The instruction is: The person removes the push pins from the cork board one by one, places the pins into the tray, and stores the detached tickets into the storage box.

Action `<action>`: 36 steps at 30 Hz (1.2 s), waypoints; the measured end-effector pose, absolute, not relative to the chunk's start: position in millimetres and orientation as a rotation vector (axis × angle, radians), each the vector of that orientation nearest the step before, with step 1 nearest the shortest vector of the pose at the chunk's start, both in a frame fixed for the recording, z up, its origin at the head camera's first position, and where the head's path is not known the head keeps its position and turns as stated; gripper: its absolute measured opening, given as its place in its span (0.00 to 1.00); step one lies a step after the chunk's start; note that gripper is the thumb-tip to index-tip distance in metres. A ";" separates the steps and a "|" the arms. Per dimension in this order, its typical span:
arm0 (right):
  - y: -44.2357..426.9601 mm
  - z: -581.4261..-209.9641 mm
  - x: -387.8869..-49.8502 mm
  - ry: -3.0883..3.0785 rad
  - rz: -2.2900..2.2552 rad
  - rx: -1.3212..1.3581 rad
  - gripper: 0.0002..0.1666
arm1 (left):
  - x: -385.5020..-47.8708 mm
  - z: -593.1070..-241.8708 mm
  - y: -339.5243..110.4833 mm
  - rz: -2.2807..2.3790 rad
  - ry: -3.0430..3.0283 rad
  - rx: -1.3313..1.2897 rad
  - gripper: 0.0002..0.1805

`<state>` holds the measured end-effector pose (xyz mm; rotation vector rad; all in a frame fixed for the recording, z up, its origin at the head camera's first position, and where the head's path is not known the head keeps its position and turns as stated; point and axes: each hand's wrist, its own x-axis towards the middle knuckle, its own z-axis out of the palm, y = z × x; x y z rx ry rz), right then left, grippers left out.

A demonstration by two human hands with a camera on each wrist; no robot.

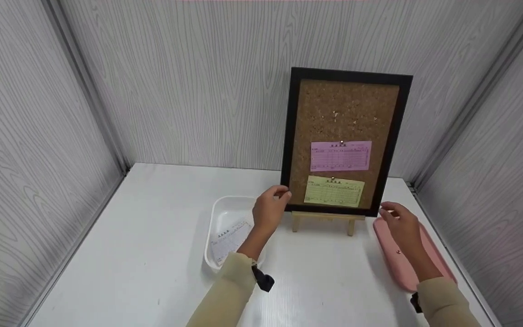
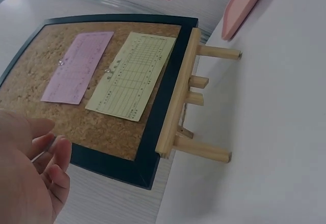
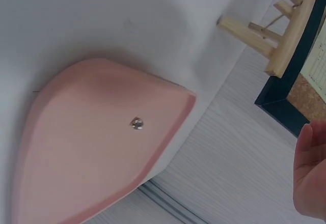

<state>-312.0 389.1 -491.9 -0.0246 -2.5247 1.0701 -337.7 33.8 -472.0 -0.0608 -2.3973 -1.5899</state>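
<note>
A black-framed cork board stands on a small wooden easel. A pink slip is pinned on it, with a yellow-green slip pinned below. Beside the board's lower left edge is my left hand, fingers loosely bent and gripping nothing; whether a fingertip touches the frame, I cannot tell. My right hand hovers by the lower right corner, above the pink tray, its fingers relaxed. In the left wrist view, that right hand looks apart from the frame.
A white tray holding a printed white slip lies left of the easel, partly behind my left forearm. One shiny pin lies in the pink tray. Grey wood-patterned walls enclose the white table at the back and both sides.
</note>
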 end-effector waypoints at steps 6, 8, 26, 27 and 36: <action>377.8 -472.9 -320.3 -2.467 1.046 0.041 0.19 | -351.0 -459.8 52.5 -1.543 -2.392 -0.087 0.14; 375.8 -465.1 -323.3 -2.440 1.040 0.039 0.18 | -355.4 -455.7 57.8 -1.538 -2.391 -0.091 0.13; 340.6 -428.5 -347.3 -2.299 1.016 0.213 0.12 | -389.4 -436.9 92.7 -1.594 -2.417 -0.037 0.19; 339.7 -427.3 -347.9 -2.300 1.020 0.210 0.12 | -390.7 -435.9 93.6 -1.595 -2.418 -0.037 0.19; 335.9 -418.6 -358.2 -2.301 1.055 0.199 0.15 | -399.1 -426.5 97.9 -1.581 -2.417 -0.031 0.16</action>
